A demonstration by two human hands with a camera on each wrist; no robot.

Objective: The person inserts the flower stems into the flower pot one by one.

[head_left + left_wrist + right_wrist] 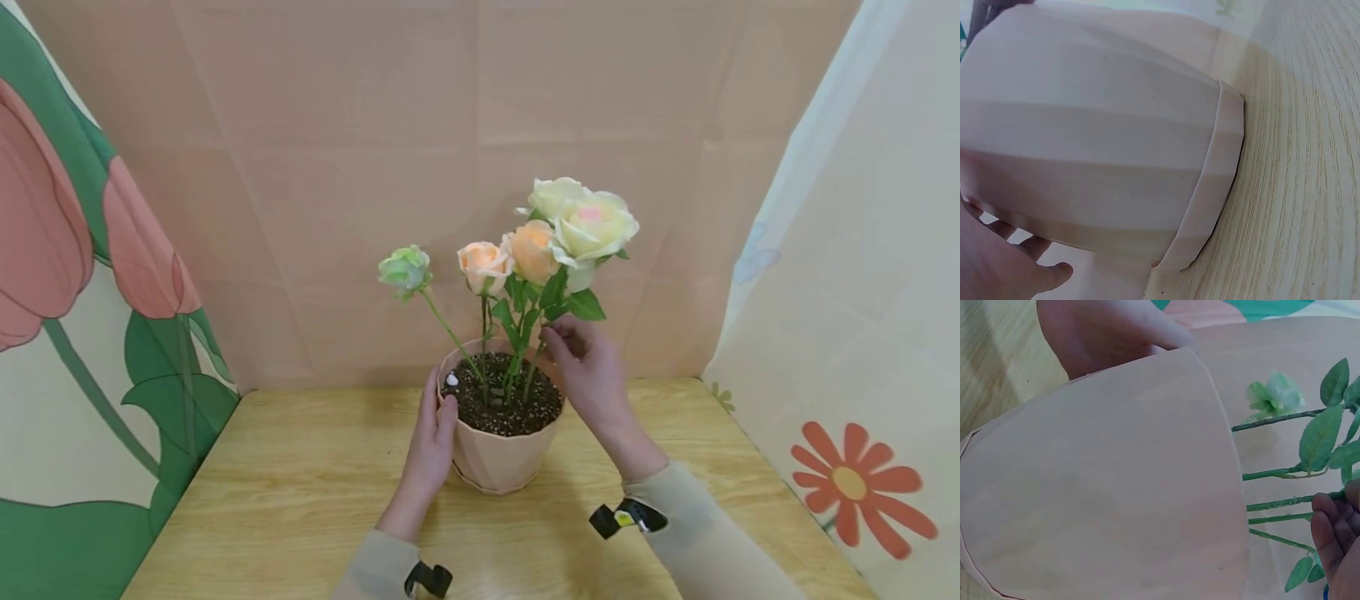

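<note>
Artificial roses stand in dark soil (506, 425) inside a pale pink faceted flower pot (495, 458). On the left leans a green rose (405, 271); two peach roses, one of them this peach rose (483, 265), are in the middle. At the right rise two cream roses, the front cream rose (596, 225) overlapping the other. My left hand (433, 425) holds the pot's left side, thumb near the rim and fingers along the wall. With thumb and fingers, my right hand (592, 367) pinches a green rose stem (1285, 503) above the pot's right rim, below the leaves.
The pot sits on a light wood-grain table (300, 492). Behind it hangs a plain pinkish backdrop (337, 167). Printed panels flank the table, with tulips (142, 242) at left and a red flower (862, 487) at right. A small white piece (452, 379) lies on the soil.
</note>
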